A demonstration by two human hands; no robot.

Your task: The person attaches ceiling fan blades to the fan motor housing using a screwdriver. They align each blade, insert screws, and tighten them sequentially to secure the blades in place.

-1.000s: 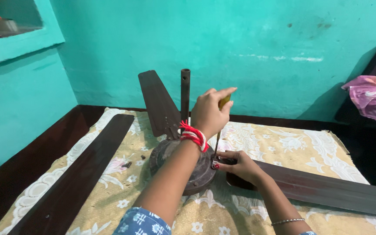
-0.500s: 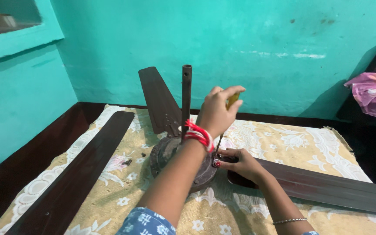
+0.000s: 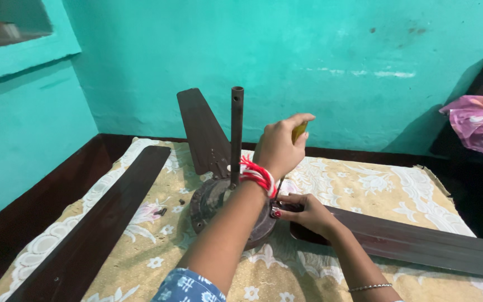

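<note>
A patterned yellow and white cloth (image 3: 364, 184) covers the dark surface below the turquoise wall (image 3: 308, 56). On it lies a dismantled ceiling fan: three long brown blades, one at the left (image 3: 96, 229), one behind (image 3: 199, 131) and one at the right (image 3: 420, 243), around a round dark motor housing (image 3: 211, 201) with an upright rod (image 3: 236, 134). The right hand (image 3: 306, 212) rests on the inner end of the right blade, fingers curled against the housing's edge. The left hand (image 3: 278, 148), a red and white thread at its wrist, has its fingers closed around the yellow handle of a screwdriver (image 3: 299, 132) held upright, its shaft reaching down to the joint beside the right hand.
</note>
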